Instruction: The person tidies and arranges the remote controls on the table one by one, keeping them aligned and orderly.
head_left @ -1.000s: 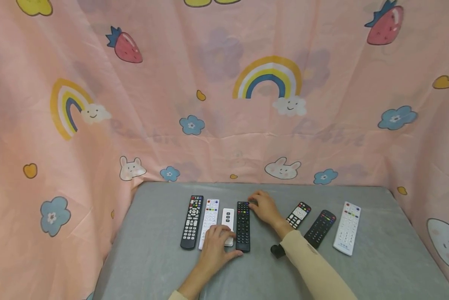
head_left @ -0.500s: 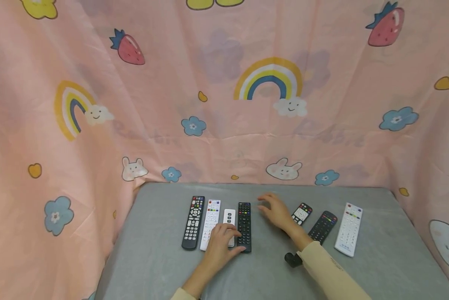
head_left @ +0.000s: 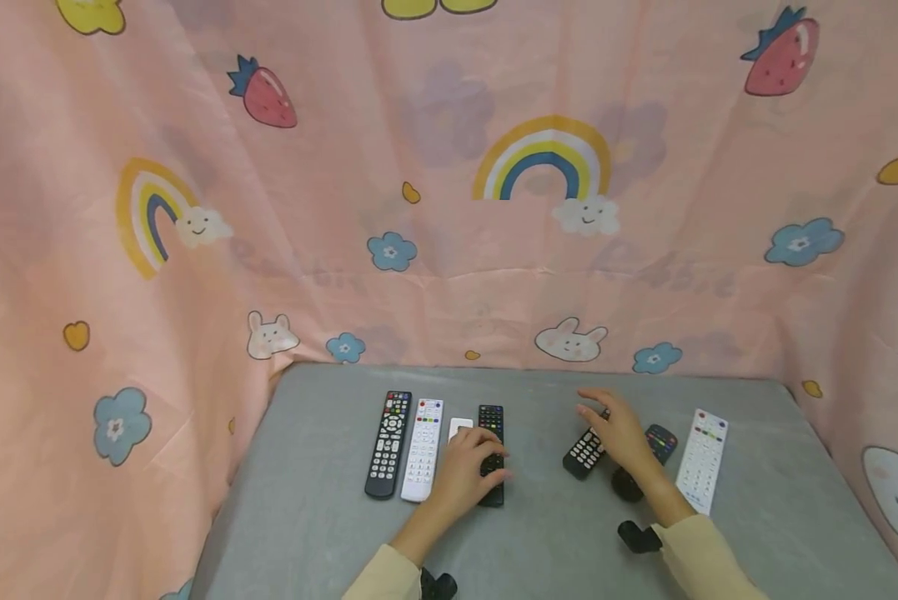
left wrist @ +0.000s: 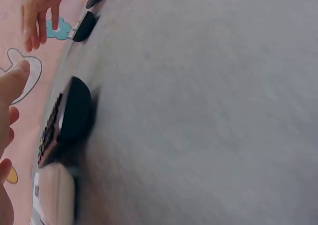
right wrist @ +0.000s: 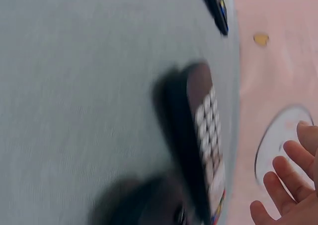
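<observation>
Fingers (head_left: 484,435) of the left hand (head_left: 459,475) are bending loosely with the thumb apart, holding nothing; they are hovering over the small white remote (head_left: 460,423) and the dark-keyed remote (head_left: 491,415), which are lying side by side on the desk (head_left: 539,550). Whether they are touching either one, I cannot tell. Since those two remotes are leaving so little room between them, a low sweep of the thumb could be shoving one into the other and skewing the row.

Over on the right, the right hand (head_left: 623,435) is hanging with its fingers spread and nothing between them, covering the upper end of the short black remote (head_left: 585,454), which is lying aslant. Just beside it, partly hidden by the wrist, the black remote (head_left: 662,442) is resting at a similar slant. A grasp misjudged there could be catching both, or the wrist camera (head_left: 639,537), riding low, could be bumping the white remote (head_left: 704,454) alongside.
</observation>
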`<state>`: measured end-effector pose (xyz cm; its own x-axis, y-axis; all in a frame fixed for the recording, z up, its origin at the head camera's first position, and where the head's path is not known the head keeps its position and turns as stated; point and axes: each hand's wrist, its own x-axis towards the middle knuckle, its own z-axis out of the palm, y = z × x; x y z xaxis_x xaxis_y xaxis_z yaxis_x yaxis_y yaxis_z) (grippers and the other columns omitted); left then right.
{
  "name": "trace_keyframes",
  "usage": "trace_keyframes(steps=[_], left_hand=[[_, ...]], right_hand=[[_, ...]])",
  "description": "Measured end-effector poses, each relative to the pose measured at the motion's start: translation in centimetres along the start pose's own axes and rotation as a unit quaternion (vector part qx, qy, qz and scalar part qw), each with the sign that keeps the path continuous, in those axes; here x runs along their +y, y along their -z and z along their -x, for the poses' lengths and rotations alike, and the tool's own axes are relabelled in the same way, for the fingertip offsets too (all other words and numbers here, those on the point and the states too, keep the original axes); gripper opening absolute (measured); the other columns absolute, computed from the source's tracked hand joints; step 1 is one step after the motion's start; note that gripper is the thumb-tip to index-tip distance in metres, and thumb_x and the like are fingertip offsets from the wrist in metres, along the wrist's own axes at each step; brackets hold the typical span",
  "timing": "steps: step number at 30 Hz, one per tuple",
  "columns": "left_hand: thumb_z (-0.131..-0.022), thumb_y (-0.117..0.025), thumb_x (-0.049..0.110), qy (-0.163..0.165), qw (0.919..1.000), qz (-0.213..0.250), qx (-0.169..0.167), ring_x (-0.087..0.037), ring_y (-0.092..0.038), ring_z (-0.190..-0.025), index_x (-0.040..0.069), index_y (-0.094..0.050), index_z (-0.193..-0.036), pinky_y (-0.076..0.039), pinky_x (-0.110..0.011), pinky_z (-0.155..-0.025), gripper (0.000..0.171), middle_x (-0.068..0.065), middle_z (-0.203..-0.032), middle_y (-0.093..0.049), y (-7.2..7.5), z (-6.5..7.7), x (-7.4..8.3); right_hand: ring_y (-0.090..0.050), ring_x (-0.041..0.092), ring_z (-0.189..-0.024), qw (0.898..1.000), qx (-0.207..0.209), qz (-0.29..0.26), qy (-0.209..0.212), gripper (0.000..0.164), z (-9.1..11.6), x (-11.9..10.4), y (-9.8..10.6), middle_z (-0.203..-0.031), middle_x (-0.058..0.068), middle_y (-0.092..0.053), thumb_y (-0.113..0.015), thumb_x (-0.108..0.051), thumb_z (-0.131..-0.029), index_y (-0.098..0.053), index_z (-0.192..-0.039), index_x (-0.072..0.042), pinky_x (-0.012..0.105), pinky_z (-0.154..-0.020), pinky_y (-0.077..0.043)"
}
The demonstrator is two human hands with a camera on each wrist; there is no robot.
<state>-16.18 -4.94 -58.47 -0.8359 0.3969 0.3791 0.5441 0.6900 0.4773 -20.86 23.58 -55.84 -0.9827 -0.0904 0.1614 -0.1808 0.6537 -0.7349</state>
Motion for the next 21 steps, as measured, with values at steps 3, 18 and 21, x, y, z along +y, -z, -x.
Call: trace_keyframes(steps=[3,18,21], left_hand=[[-0.082,-0.079,0.036,-0.017,0.9998,-0.005,-0.002,-0.011,-0.055,-0.108,0.026,-0.073,-0.103,-0.047,-0.032,-0.095,0.025,0.007,-0.117,-0.064,-0.3,-1.0,0.5],[-0.082,-0.078,0.037,-0.053,0.9973,-0.017,-0.048,-0.012,-0.056,-0.107,0.025,-0.075,-0.102,-0.046,-0.029,-0.098,0.024,0.007,-0.113,-0.066,-3.4,-5.4,2.7],[-0.082,-0.077,0.041,-0.045,0.9967,-0.028,-0.061,-0.01,-0.056,-0.106,0.026,-0.075,-0.103,-0.045,-0.027,-0.097,0.026,0.007,-0.113,-0.066,-4.0,-5.8,2.9]], right_hand=[[-0.045,0.048,-0.13,1.0,0.015,0.014,-0.011,0.039,0.5,1.0,1.4,-0.138,0.028,-0.052,-0.056,-0.02,-0.101,-0.055,-0.133,0.002,0.063,-0.107,-0.035],[-0.041,0.051,-0.128,0.995,0.018,0.079,-0.063,0.036,1.0,6.1,4.0,-0.137,0.032,-0.047,-0.057,-0.017,-0.099,-0.058,-0.129,0.004,0.068,-0.106,-0.031],[-0.044,0.05,-0.126,0.994,0.012,0.087,-0.062,0.034,1.0,6.5,4.0,-0.134,0.031,-0.049,-0.059,-0.012,-0.097,-0.06,-0.126,0.004,0.067,-0.105,-0.032]])
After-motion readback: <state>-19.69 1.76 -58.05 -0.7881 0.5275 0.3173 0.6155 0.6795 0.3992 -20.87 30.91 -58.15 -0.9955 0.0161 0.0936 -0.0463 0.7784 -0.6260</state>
